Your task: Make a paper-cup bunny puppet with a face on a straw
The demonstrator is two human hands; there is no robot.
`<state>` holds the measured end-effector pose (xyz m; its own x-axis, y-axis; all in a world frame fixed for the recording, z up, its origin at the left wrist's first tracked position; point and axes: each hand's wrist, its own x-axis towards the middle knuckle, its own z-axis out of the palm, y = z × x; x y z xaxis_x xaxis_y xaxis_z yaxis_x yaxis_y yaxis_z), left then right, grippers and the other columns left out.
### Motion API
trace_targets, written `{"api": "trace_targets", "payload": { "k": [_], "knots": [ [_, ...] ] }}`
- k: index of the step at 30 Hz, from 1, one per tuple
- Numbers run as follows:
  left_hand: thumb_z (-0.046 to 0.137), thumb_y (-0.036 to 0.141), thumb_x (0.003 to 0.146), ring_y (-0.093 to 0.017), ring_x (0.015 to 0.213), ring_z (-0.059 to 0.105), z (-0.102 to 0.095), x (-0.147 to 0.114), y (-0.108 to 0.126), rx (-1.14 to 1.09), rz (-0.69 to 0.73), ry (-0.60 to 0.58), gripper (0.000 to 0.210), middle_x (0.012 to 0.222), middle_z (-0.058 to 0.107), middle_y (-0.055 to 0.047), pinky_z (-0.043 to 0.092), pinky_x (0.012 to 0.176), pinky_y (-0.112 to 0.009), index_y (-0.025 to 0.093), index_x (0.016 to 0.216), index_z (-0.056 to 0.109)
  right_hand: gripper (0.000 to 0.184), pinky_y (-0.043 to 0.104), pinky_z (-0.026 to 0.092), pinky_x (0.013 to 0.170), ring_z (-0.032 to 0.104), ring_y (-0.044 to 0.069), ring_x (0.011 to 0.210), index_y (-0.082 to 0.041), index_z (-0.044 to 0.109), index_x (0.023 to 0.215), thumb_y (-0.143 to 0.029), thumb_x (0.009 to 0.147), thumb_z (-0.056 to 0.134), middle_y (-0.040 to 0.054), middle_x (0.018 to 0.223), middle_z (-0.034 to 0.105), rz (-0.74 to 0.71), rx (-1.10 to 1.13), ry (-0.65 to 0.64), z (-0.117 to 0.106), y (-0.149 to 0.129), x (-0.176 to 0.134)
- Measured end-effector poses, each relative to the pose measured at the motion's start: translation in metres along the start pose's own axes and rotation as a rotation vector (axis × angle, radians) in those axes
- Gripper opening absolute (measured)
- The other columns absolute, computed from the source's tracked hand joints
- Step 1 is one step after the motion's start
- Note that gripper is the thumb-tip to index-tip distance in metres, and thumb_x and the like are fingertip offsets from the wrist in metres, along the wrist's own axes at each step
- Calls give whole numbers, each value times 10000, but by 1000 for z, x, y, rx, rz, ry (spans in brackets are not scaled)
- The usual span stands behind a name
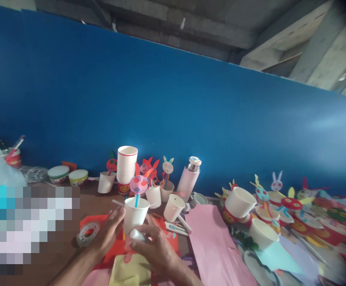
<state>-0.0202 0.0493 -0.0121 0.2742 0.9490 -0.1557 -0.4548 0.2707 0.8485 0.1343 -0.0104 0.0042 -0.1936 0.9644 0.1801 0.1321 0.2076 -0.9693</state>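
In front of me is a white paper cup (135, 216), nearly upright, with a pink rabbit-like paper face (138, 185) on a blue stick rising out of it. My left hand (113, 226) is closed against the cup's left side, its thumb near the rim. A thin pale straw-like piece (118, 203) sticks out to the left just above that thumb. My right hand (155, 242) is closed at the cup's lower right. Its thumb and fingers pinch a small white piece with a rounded end (135, 234), whose kind I cannot make out.
A roll of tape (88, 233) lies left of my hands on red paper. Behind stand stacked paper cups (127, 165) and a pink thermos (188, 180). Pink paper (213, 242), a utility knife (175, 228) and several decorated cups (267, 214) crowd the right. A blue wall (173, 99) closes off the back.
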Motion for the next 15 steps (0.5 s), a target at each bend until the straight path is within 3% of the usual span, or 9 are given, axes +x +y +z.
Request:
{"api": "trace_targets", "payload": {
  "k": [3, 6, 10, 15],
  "knots": [
    [681, 434, 695, -272, 1186, 499, -2, 6, 2, 100, 50, 22, 491, 1165, 651, -81, 428, 926, -337, 190, 1115, 602, 116, 232, 454, 735, 552, 184, 919, -184, 706, 818, -192, 709, 664, 32, 1060, 540, 2, -84, 87, -12, 7, 6],
    [630, 444, 739, -308, 1167, 511, -4, 13, 3, 225, 54, -6, 481, 1168, 642, -132, 455, 870, -376, 159, 1125, 595, 136, 235, 457, 741, 551, 191, 928, -182, 715, 833, -189, 706, 666, 42, 1059, 542, 9, -122, 125, -20, 13, 11],
    [695, 429, 672, -333, 1130, 535, -5, 18, -5, 381, 87, 12, 504, 1150, 653, -133, 453, 877, -379, 147, 1085, 635, 100, 228, 457, 744, 541, 198, 975, -186, 718, 804, -215, 725, 664, 43, 1126, 512, 1, -127, 83, -19, 22, 11],
    [652, 428, 718, -308, 1163, 513, -8, 19, -17, 464, 105, -9, 518, 1246, 591, -128, 431, 924, -376, 152, 1152, 587, 115, 254, 433, 811, 530, 201, 991, -182, 724, 822, -237, 746, 658, 46, 1100, 531, -17, -205, 61, -16, 28, 13]
  ]
}}
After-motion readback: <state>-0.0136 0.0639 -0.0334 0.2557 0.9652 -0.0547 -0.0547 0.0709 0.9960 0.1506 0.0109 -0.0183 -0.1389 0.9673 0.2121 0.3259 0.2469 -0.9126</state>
